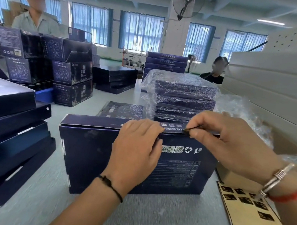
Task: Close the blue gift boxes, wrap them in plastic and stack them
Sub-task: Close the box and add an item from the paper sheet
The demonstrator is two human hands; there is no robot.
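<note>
Box: dark blue cardboard gift box, stiff, light; best held by edges.
Left hand: lid pressed flat.
Right hand: small black sticker pinched in fingers.

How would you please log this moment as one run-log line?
left hand: presses blue gift box flap | right hand: pinches small dark sticker at seam | wrapped stack: behind | sticker sheet: right
</note>
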